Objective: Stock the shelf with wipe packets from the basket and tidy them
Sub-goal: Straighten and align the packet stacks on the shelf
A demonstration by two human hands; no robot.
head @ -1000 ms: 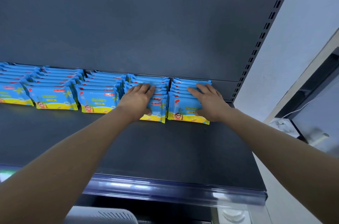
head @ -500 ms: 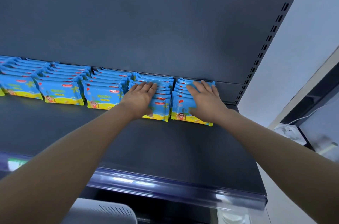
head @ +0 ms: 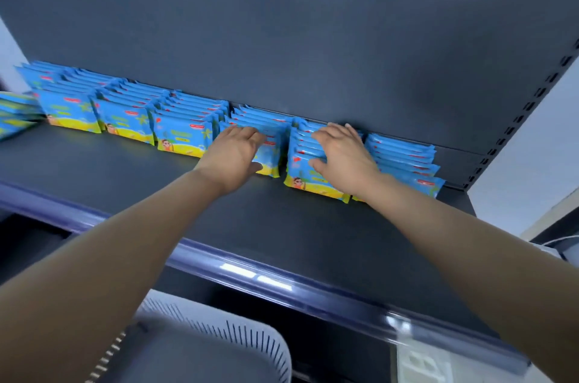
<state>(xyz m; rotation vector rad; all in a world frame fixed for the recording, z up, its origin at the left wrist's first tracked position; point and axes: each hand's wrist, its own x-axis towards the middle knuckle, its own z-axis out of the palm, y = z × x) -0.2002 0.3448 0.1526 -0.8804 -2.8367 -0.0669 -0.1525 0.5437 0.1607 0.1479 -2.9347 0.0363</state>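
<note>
Blue-and-yellow wipe packets (head: 185, 135) stand in several rows against the back panel of the dark grey shelf (head: 313, 226). My left hand (head: 233, 154) lies over one row, fingers on the packet tops and thumb against the front packet. My right hand (head: 343, 155) clasps the neighbouring row (head: 302, 175) the same way, fingers spread to the back panel. One more row (head: 404, 160) stands right of that hand, near the shelf's end. The white slotted basket (head: 225, 342) sits below the shelf at the bottom; its inside is hidden.
At the far left a few packets (head: 12, 119) lie tilted, apart from the neat rows. A glossy strip (head: 282, 284) runs along the shelf's front edge. The perforated upright (head: 529, 107) and a pale wall bound the right side. A white socket (head: 419, 364) shows at the bottom right.
The view has swung left and down, so the basket and the left end of the shelf show. Both hands stay on their rows; another row now shows right of my right hand.
</note>
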